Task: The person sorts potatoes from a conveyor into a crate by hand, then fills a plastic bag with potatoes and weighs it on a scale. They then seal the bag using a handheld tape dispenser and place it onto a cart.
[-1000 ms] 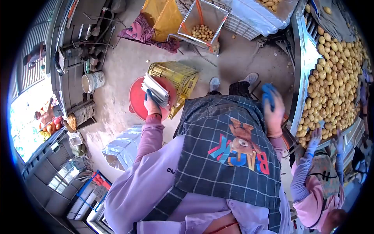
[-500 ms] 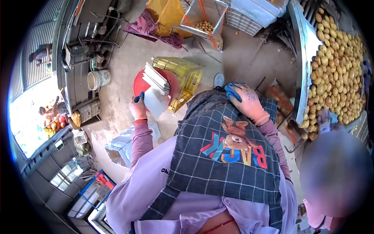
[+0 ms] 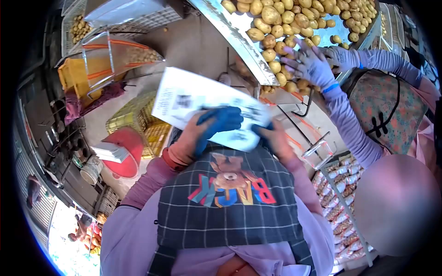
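Both my gloved hands hold one flat white printed bag (image 3: 198, 103) in front of my chest. My left hand (image 3: 209, 129) grips its lower middle with blue-coated fingers on top. My right hand (image 3: 271, 138) holds its right end from beneath, partly hidden by the bag. A stack of the same white bags (image 3: 110, 152) lies on a red tub (image 3: 129, 161) down at the left.
A metal table heaped with potatoes (image 3: 285, 18) runs across the top. A co-worker's gloved hand (image 3: 311, 64) reaches into them from the right. A yellow crate (image 3: 138, 119) stands beside the red tub. Packed bags (image 3: 340, 193) lie at lower right.
I have turned toward the potato table. My left hand drew one bag off the stack, and my right hand came over to grip its other end.
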Action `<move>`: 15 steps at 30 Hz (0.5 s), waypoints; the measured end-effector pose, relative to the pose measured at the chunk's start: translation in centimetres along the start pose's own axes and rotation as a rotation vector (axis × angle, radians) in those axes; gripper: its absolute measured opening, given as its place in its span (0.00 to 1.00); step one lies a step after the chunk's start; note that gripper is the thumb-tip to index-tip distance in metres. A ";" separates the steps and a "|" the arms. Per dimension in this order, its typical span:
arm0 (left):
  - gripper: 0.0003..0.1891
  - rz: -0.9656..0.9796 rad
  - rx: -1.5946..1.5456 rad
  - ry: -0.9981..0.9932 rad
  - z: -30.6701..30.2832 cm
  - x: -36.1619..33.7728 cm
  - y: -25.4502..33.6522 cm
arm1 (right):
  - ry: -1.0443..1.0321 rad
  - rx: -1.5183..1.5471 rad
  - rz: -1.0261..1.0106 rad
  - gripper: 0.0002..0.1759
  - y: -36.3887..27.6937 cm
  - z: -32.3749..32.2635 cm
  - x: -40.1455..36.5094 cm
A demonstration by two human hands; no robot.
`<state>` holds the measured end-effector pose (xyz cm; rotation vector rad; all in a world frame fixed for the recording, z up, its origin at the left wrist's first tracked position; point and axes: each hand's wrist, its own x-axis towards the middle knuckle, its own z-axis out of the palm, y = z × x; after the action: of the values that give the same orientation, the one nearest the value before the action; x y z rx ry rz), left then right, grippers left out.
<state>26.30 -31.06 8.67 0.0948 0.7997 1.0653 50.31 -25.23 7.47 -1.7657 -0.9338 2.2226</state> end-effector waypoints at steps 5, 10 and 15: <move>0.21 0.011 -0.217 0.237 -4.7 4.6 -4.8 | 0.555 0.135 0.025 0.18 5.7 -19.9 -8.3; 0.18 0.114 -0.059 0.537 -10.1 5.0 -9.5 | 0.689 -0.087 -0.088 0.21 0.9 -22.5 -4.5; 0.18 0.095 -0.065 0.707 -16.7 3.0 -21.5 | 0.357 -1.079 -0.150 0.16 -0.7 -13.6 9.9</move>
<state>32.50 -44.54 -14.38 -0.3203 1.4025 1.2271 59.76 -14.81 -1.83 -2.1887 -2.2983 1.2327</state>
